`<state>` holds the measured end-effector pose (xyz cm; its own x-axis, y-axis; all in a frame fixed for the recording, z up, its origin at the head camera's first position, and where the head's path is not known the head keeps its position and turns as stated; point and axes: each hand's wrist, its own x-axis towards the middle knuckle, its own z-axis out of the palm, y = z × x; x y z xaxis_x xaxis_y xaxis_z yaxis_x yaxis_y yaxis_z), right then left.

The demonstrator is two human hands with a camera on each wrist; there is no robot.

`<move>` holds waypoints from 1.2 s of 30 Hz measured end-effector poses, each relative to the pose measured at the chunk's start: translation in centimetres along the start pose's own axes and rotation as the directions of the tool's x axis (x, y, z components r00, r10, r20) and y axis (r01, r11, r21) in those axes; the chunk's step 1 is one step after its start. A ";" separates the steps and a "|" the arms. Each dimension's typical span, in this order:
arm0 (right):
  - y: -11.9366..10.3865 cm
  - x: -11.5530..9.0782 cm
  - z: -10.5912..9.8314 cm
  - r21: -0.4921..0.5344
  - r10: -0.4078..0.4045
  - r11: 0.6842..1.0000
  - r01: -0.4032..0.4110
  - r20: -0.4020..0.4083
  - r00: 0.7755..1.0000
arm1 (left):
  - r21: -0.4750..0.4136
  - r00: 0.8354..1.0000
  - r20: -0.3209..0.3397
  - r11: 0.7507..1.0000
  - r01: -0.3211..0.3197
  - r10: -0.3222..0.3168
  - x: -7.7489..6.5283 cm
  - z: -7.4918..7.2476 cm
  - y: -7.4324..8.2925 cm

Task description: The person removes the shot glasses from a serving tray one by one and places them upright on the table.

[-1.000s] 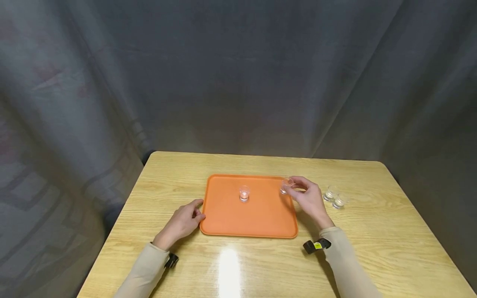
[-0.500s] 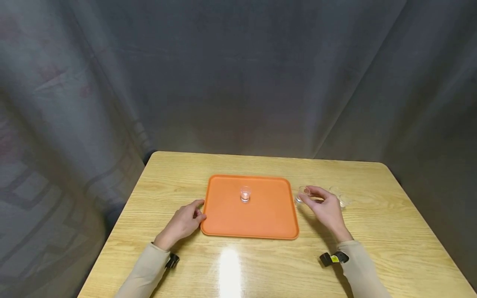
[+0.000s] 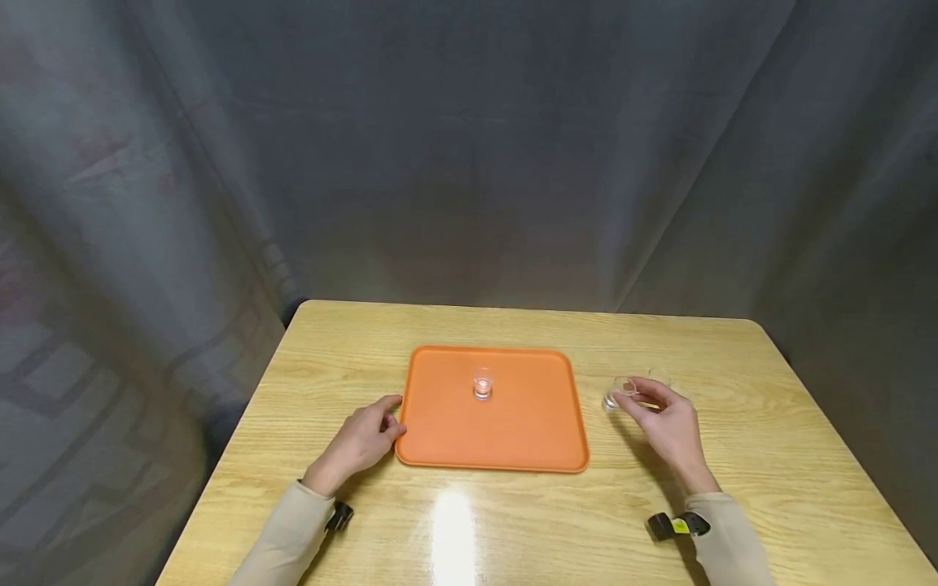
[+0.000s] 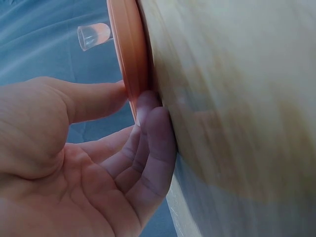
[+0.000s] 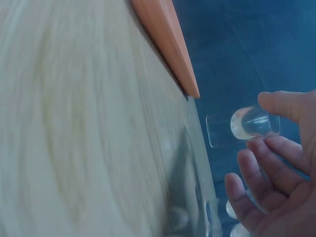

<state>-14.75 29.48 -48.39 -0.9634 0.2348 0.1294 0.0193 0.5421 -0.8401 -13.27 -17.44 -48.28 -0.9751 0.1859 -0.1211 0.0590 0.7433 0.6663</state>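
Note:
An orange tray [image 3: 491, 435] lies on the table, with a small clear shot glass [image 3: 482, 384] upright near its middle. At the tray's left edge my left hand [image 3: 357, 443] holds the rim, thumb [image 4: 101, 101] on one side and curled fingers on the other. Right of the tray, my right hand [image 3: 672, 425] pinches another shot glass [image 5: 244, 125] near its mouth, between thumb and fingers. This glass is held off the tabletop in the right wrist view. Just behind that hand stands a further shot glass [image 3: 659, 377], partly hidden by the fingers.
The wooden table [image 3: 513, 529] has bare surface in front of the tray and at the right. Lower in the right wrist view, two glasses [image 5: 239, 230] stand close together behind the fingers. A grey curtain [image 3: 469, 163] hangs along the back and sides.
My right hand has carried its shot glass from over the tray's right end to the right and nearer, beside the standing glasses. The left hand has stayed at the tray's edge.

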 end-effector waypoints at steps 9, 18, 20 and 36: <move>0.8 -0.3 -1.4 -0.002 0.061 0.998 -0.061 -0.040 0.997 | 0.000 1.000 -0.007 1.000 0.001 -0.001 0.1 0.2 -0.2; 1.3 -0.6 -1.9 -0.013 0.166 0.986 -0.168 -0.088 0.982 | -0.002 1.000 -0.010 1.000 -0.007 0.007 0.1 0.2 -0.3; 1.4 -0.6 -1.9 -0.016 0.173 0.984 -0.176 -0.099 0.980 | -0.006 1.000 -0.011 1.000 -0.011 0.011 0.1 0.1 -0.3; 2.2 -0.4 -1.7 -0.046 0.166 0.984 -0.174 -0.137 0.977 | -0.015 1.000 -0.005 1.000 -0.002 0.002 0.1 0.1 -0.2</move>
<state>-13.85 31.96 -49.43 -0.9010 0.4298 0.0586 0.1991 0.5299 -0.8244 -13.36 -17.46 -48.49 -0.9761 0.1842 -0.1155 0.0582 0.7333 0.6774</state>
